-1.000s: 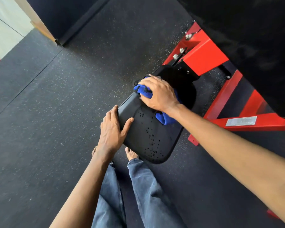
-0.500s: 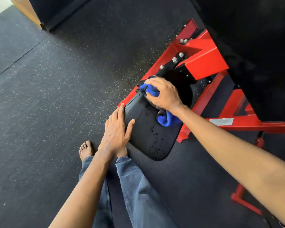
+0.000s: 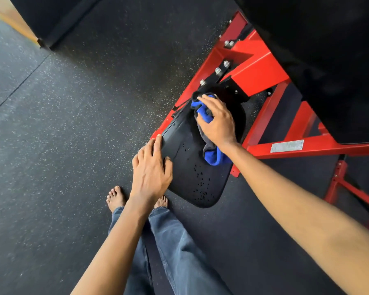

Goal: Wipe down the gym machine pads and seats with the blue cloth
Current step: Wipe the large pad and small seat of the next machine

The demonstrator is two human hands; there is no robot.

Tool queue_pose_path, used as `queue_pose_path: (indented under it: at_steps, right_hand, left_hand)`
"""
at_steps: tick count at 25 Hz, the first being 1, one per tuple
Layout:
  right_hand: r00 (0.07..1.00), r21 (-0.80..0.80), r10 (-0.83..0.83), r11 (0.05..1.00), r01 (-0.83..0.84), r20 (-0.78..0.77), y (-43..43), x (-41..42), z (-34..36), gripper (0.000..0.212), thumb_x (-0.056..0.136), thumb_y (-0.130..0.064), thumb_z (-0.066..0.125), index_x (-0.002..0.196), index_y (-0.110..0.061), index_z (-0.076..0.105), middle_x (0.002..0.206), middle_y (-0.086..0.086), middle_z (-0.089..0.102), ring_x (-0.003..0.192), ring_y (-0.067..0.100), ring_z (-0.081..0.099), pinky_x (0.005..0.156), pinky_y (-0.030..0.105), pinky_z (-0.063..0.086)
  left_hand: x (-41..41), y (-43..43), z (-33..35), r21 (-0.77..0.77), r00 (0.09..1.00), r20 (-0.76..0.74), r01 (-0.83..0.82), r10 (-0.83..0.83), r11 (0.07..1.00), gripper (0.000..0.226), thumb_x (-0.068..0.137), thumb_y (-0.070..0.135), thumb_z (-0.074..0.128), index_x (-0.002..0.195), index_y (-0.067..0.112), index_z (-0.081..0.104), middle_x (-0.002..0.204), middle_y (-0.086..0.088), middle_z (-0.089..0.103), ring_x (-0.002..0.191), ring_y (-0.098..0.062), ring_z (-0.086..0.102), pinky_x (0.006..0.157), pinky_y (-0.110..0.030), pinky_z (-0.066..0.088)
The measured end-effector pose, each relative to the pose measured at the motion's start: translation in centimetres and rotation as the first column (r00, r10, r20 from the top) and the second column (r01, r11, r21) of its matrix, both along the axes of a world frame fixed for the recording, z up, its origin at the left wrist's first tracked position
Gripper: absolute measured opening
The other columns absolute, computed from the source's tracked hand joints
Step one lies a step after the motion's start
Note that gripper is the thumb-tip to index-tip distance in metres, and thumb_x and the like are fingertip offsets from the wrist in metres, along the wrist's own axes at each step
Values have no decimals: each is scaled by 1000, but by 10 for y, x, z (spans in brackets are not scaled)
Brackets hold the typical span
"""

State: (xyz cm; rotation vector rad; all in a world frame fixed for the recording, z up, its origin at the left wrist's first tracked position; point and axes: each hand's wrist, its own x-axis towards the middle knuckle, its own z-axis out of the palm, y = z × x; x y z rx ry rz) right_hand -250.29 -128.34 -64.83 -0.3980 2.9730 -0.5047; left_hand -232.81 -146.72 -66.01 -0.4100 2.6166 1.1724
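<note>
1. A dark speckled rubber floor (image 3: 73, 124) lies all around. The person's jeans (image 3: 173, 241) and bare feet (image 3: 115, 198) stand just short of the seat's near end.
2. A red steel frame (image 3: 260, 69) with bolts (image 3: 218, 70) carries the seat. A large black pad (image 3: 328, 60) fills the upper right, and a metal label plate (image 3: 287, 146) sits on a lower rail.
3. The right forearm crosses over the frame's lower rail and hides part of it.
4. The black seat pad (image 3: 185, 150) is smooth and glossy, with droplets (image 3: 200, 184) scattered toward its rounded near end.
5. The blue cloth (image 3: 215, 159) lies bunched on the far half of the seat, with a greyish fold in its middle.
6. The right hand (image 3: 217, 122) curls over the cloth, grasping it and pressing it against the pad.
7. The left hand (image 3: 150, 169) is released, its fingers nearly straight along the seat's left edge and its thumb on top.
8. The seat's long axis runs from the person's feet away toward the frame, wide rounded end nearest. The cloth stretches along that same line.
</note>
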Motion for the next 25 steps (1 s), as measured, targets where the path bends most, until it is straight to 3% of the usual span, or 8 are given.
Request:
queue_pose_path:
  at_steps: [3, 6, 8, 11, 15, 19, 22, 25]
  right_hand:
    - [960, -49, -261, 965, 257, -104, 10, 42, -7, 49, 88, -36, 60, 130, -12, 67, 134, 2, 66, 134, 28, 54, 114, 43, 41]
    - [970, -60, -219, 975, 214, -101, 43, 105, -8, 48, 94, -34, 55, 134, -10, 64, 139, 2, 62, 139, 28, 49, 118, 37, 36]
    - [950, -94, -302, 951, 294, -78, 71, 96, -15, 46, 95, -30, 54, 135, -8, 63, 141, 4, 61, 138, 28, 50, 118, 36, 35]
    - [802, -225, -597, 781, 582, 2, 94, 62, -22, 43, 94, -28, 58, 132, -10, 64, 137, 5, 63, 128, 23, 57, 110, 29, 41]
    - [556, -341, -809, 477, 810, 188, 83, 73, -15, 33, 93, -34, 62, 120, -15, 67, 118, 2, 70, 110, 27, 64, 84, 30, 44]
    - [454, -354, -831, 339, 872, 321, 79, 118, -3, 23, 93, -35, 65, 104, -16, 66, 104, 6, 73, 100, 31, 67, 75, 28, 41]
    - [345, -272, -844, 248, 930, 411, 98, 80, -9, 37, 94, -42, 65, 99, -6, 69, 100, 17, 74, 99, 38, 67, 70, 32, 38]
    - [329, -322, -805, 182, 929, 494, 115, 41, -15, 42, 95, -46, 64, 96, -4, 71, 99, 18, 75, 99, 38, 68, 66, 28, 34]
  left_hand:
    - [-41, 16, 9, -15, 999, 6, 42, -42, 999, 73, 93, 27, 49, 159, 14, 22, 158, -13, 34, 137, -36, 40, 112, -48, 32]
    - [-73, 33, 6, -124, 989, -14, 147, -150, 981, 66, 102, 42, 41, 161, 21, 19, 149, -13, 42, 124, -39, 50, 102, -50, 39]
    - [-79, 38, 1, -216, 986, 13, 167, -169, 962, 65, 105, 49, 34, 161, 24, 14, 146, -13, 42, 119, -39, 52, 96, -52, 42]
    - [-75, 46, -2, -342, 983, 2, 176, -186, 923, 66, 105, 54, 30, 161, 26, 11, 143, -14, 44, 116, -38, 53, 93, -53, 45]
    - [-77, 48, -1, -350, 989, 25, 144, -145, 926, 65, 104, 57, 30, 161, 30, 13, 143, -16, 45, 121, -39, 52, 99, -54, 44]
    - [-75, 53, 4, -351, 991, 23, 135, -135, 927, 64, 104, 57, 31, 161, 32, 15, 145, -14, 45, 124, -38, 51, 103, -54, 43]
    - [-75, 56, 4, -376, 992, 36, 123, -118, 918, 64, 103, 60, 29, 160, 36, 14, 145, -12, 46, 125, -38, 52, 102, -56, 45]
    - [-76, 56, 3, -396, 993, 50, 119, -108, 910, 63, 103, 60, 28, 160, 39, 13, 144, -11, 46, 124, -38, 53, 101, -56, 46]
